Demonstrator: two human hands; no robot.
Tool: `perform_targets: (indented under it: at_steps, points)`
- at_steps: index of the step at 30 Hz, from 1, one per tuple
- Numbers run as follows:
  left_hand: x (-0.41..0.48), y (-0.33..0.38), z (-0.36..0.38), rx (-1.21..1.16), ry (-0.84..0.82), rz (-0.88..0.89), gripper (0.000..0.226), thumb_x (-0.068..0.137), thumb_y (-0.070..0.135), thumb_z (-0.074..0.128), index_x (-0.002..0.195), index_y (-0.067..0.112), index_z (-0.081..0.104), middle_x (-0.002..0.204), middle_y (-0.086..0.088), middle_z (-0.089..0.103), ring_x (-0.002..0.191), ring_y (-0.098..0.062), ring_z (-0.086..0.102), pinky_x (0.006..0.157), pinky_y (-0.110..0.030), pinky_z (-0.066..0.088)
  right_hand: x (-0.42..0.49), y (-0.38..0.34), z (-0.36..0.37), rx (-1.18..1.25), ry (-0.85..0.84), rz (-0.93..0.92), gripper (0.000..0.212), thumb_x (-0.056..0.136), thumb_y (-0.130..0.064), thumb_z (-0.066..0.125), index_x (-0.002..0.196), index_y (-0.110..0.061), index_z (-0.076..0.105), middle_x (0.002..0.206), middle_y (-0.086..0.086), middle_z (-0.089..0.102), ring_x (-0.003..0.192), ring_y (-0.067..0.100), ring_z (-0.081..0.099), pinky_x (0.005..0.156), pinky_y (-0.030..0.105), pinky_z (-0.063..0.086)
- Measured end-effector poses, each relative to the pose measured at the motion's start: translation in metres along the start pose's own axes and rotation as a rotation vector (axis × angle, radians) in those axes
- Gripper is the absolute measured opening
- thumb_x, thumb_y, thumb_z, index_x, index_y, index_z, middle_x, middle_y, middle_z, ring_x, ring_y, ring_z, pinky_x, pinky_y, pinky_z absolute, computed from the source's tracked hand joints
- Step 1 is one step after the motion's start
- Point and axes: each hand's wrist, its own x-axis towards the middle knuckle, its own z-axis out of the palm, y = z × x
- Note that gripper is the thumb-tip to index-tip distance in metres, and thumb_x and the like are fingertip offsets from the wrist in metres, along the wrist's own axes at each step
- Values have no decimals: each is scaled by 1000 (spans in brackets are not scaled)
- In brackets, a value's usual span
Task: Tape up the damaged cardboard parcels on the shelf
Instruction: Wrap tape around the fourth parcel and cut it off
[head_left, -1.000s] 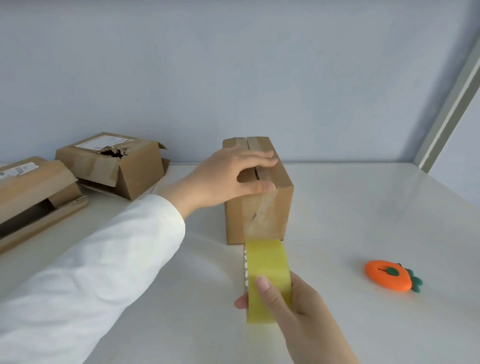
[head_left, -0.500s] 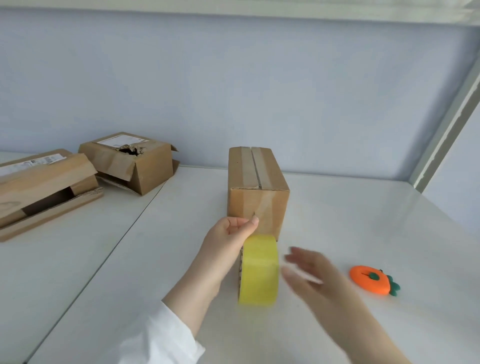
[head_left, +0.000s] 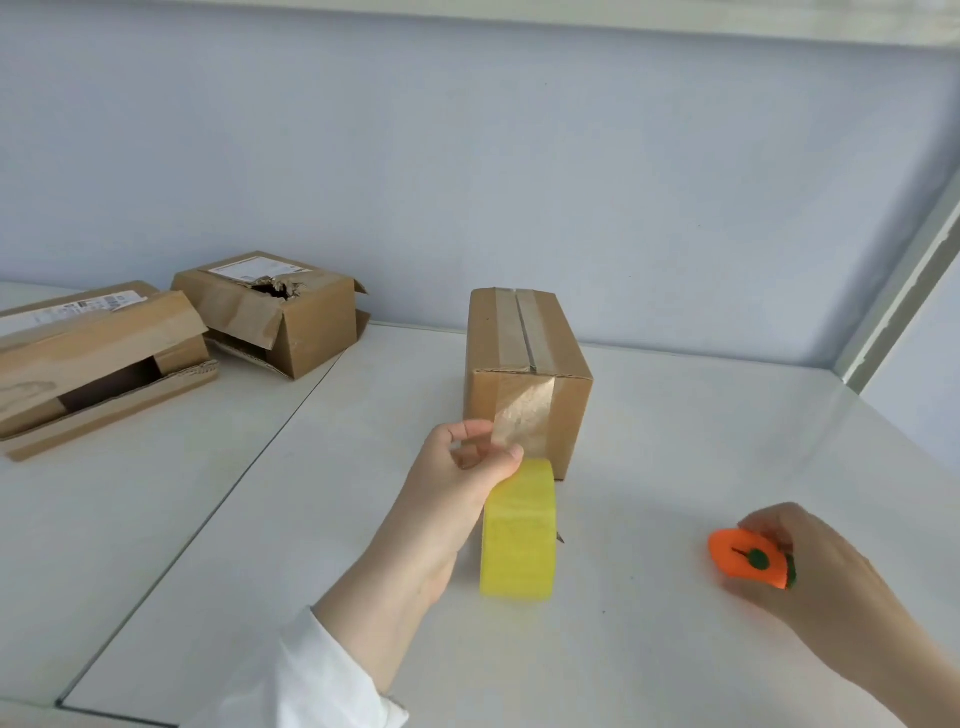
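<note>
item 1, left hand (head_left: 452, 499): fingers and thumb curled in a pinch at the top of the tape roll (head_left: 519, 540), which stands on edge on the shelf (head_left: 727, 441) directly under the pinch; nothing else held.

item 2, parcel (head_left: 524, 358): just beyond the pinch, long axis running straight away from it, top seam taped; a clear tape strip (head_left: 524, 415) comes down its near face toward the roll (whether it joins the roll cannot be made out).

item 3, right hand (head_left: 821, 577): closed round an orange carrot-shaped cutter (head_left: 748, 558), well apart to the right of the left grip, low over the shelf.

item 4, key relation: the strip lies left of the cutter and runs far-to-near; a cut would likely cross its width between roll and parcel, so the right hand has to travel left.

item 5, torn parcel (head_left: 291, 322) and long open parcel (head_left: 98, 348): far left of both grips, hole and flaps open.
</note>
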Motion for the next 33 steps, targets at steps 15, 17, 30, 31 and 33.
perform_targets:
  at_steps: [15, 17, 30, 31, 33]
  points:
    - [-7, -5, 4, 50, -78, 146, 56, 81, 5, 71, 113, 37, 39, 114, 14, 53, 87, -4, 63, 70, -12, 49, 14, -104, -8, 585, -107, -271, 37, 81, -11, 70, 106, -36, 61, 96, -7, 64, 60, 6, 56, 50, 6, 41]
    - [-8, -3, 5, 59, -24, 103, 55, 80, 13, 74, 117, 33, 38, 114, 15, 49, 90, -5, 63, 70, -13, 49, 16, -109, -8, 631, -128, -270, 31, 85, -15, 66, 107, -36, 60, 95, -4, 64, 54, 3, 54, 50, 4, 39]
    - [-14, -4, 9, 108, -143, 3, 34, 69, 27, 63, 101, 14, 62, 100, -10, 71, 97, -26, 67, 97, -49, 47, 29, -126, -2, 530, -30, -461, 36, 90, -10, 56, 96, -46, 56, 89, -29, 59, 71, -16, 52, 68, 2, 41]
    - [-14, -5, 10, 88, -143, 14, 31, 75, 27, 66, 103, 13, 61, 97, -9, 72, 92, -24, 68, 92, -44, 52, 31, -127, -2, 511, -31, -471, 37, 90, -10, 55, 95, -46, 56, 90, -30, 59, 71, -17, 52, 69, 4, 41]
    - [-13, -6, 12, 13, -136, 24, 20, 91, 27, 60, 104, 11, 61, 84, -3, 73, 74, -16, 70, 69, -29, 57, 34, -128, -2, 464, -46, -475, 36, 90, -10, 55, 95, -46, 55, 90, -30, 59, 72, -14, 52, 70, 8, 40]
